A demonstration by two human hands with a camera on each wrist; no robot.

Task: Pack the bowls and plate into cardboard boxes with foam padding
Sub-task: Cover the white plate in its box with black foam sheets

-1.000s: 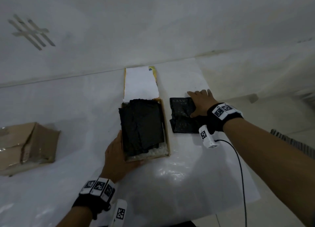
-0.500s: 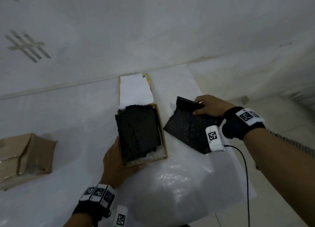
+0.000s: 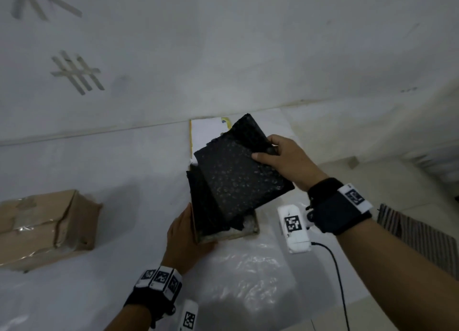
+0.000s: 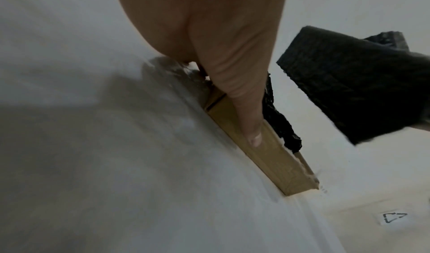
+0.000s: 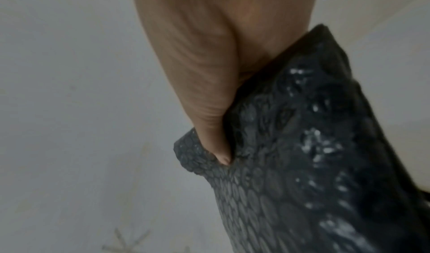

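left forearm entered from the near edge, wrist band w/ markers. left hand [image 3: 185,234] lay against the near-left corner of the small cardboard box [image 3: 252,227] on the white table [image 3: 99,157]; in the left wrist view the thumb [image 4: 244,113] lay straight along the box's side wall [image 4: 263,157], other fingers hidden, so how they lay can't be told. box was open, filled w/ dark padding [image 3: 206,206]; its white flap [image 3: 206,134] stood open on the far side. right arm reached in from the right, wrist raised. right hand [image 3: 285,161] pinched a black foam sheet [image 3: 238,174] at its right edge, thumb on top, fingers curled under; right wrist view showed the thumb tip [image 5: 221,154] denting the bubbled sheet [image 5: 302,165]. sheet was tilted, held above the box, covering most of it. well apart at left lay a taped, crumpled brown box [image 3: 44,226]. farther back: tape marks [image 3: 77,72] on the wall.
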